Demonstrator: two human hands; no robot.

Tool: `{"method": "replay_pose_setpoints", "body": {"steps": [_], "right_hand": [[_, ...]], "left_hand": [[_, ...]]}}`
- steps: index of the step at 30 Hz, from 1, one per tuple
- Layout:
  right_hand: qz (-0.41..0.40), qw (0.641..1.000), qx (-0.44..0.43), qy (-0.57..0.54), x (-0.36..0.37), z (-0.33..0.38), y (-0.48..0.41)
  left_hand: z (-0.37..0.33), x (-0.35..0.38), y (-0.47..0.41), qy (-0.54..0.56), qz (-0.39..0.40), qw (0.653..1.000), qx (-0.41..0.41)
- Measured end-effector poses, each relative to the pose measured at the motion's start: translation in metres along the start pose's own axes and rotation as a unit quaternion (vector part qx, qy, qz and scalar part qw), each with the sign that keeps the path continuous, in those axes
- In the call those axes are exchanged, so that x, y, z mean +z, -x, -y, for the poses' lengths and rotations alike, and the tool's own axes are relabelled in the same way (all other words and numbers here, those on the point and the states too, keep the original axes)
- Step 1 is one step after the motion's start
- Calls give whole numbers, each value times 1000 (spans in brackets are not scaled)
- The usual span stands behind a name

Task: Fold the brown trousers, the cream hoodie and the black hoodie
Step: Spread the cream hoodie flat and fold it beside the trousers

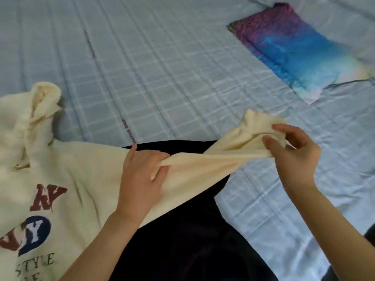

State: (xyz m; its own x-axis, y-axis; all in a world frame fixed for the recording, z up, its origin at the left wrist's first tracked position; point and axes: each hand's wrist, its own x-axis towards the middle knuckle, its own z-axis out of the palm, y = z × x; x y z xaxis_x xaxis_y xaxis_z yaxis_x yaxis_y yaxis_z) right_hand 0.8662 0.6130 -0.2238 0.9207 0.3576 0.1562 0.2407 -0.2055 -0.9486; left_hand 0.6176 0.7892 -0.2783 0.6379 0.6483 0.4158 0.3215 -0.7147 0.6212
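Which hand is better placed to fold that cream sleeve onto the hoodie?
Probably the right hand: it pinches the loose cuff end of the sleeve, held above the bed, and can carry it across. The left hand grips the sleeve near the shoulder of the cream hoodie, better suited as the hinge.

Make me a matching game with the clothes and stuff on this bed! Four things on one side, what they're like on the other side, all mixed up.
Things:
1. cream hoodie
2. black hoodie
3. colourful pillow
4. right hand

Descriptions:
A. lies far off at the top right
B. pinches the end of the sleeve
C. lies partly under the cream one
D. has red letters printed on it

Pairs: 1-D, 2-C, 3-A, 4-B.
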Motion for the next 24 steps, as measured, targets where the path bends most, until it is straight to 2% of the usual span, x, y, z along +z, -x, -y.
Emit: {"method": "replay_pose_setpoints", "body": {"steps": [1,3,4,7,9,12,16,24], "right_hand": [[14,999,29,36,-4,-17,8],[104,978,126,131,-9,-55,27],[138,965,168,144,-9,-69,36],[183,954,236,29,-13,-80,47],[250,942,222,8,-23,-78,46],[320,933,153,60,-31,-72,43],[271,951,21,147,-24,-65,38],[236,954,-14,183,-27,-67,31]], "left_hand": [[1,6,7,-19,40,999,-8],[7,15,22,-55,119,991,-29],[10,17,28,-64,147,986,-35],[16,15,27,-51,158,986,-13],[17,9,19,-13,127,992,-17],[17,-2,8,39,87,993,-66],[19,-1,6,64,97,986,-117],[17,11,13,6,132,984,-118]]}}
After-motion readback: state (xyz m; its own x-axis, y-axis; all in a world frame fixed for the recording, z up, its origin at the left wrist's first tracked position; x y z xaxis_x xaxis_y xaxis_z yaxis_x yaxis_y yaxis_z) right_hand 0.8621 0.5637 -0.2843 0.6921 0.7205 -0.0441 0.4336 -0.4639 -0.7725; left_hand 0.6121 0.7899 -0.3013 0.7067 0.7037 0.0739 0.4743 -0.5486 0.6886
